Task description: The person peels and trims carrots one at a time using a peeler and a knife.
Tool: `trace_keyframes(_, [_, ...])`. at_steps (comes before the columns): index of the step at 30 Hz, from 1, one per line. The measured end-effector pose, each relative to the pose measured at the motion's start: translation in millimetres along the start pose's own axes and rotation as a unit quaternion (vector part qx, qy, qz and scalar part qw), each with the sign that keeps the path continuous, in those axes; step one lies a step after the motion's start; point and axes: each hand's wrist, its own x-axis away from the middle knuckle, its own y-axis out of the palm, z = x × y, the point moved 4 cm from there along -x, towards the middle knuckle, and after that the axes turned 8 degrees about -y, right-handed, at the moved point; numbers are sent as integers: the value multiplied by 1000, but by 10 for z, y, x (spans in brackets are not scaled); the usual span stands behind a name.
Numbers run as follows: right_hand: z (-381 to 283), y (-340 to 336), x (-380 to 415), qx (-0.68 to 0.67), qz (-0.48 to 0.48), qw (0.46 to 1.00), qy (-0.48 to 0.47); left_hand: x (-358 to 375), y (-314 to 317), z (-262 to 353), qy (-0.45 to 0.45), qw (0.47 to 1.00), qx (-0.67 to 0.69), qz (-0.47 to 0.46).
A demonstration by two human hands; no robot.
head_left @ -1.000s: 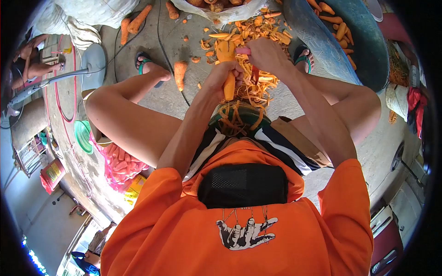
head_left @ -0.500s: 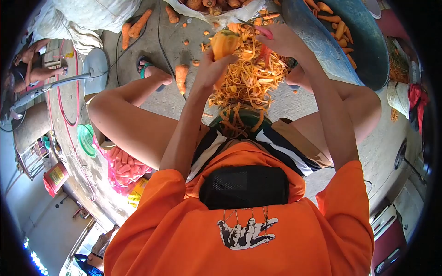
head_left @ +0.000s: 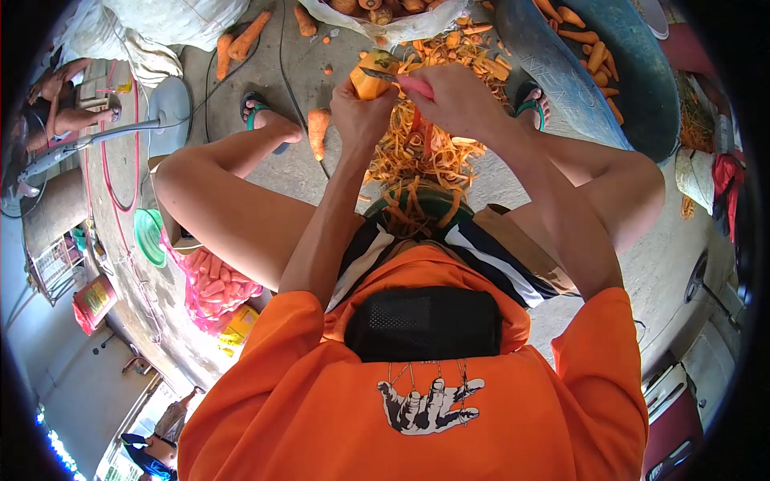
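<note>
Nearest, between the knees: a green bowl (head_left: 417,210) rimmed with orange shavings, and past it a thick heap of peelings (head_left: 425,148) on the concrete floor (head_left: 297,164), so a fair amount of peeling looks done already. Off to the left side, a pink mesh sack of peeled carrots (head_left: 215,290), apparently finished stock.

Above the heap, both forearms reaching forward, elbows bent, wrists close together. Left hand (head_left: 359,112) closed around a stubby carrot (head_left: 370,78), thick end pointing away, held clear of the floor over the peelings. Right hand (head_left: 455,100) wrapped tight on a pink-handled peeler (head_left: 401,80), blade laid across the carrot's top, touching it. Carrot surface looks smooth and bright; probably well into its peeling, though the hidden side cannot be judged.

Farther out: a lone carrot on the floor (head_left: 318,128) beside a sandalled foot (head_left: 269,120), a white sack of unpeeled roots (head_left: 377,18) at the top edge, and a blue tub (head_left: 609,80) with more carrots to the right. Plenty apparently left to do
</note>
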Motion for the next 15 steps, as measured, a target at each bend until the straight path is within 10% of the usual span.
trace_keyframes(6, [124,133,0,-16,39,999,16,34,10,78,39,998,19,34])
trace_keyframes(10, [1307,277,88,143,-253,956,30,159,-12,275,157,985,66,29])
trace_keyframes(12, [1707,89,158,73,-137,959,236,143,-68,303,137,988,68,25])
trace_keyframes(15, [1728,-379,58,121,-81,963,226,131,-115,255,76,994,81,14])
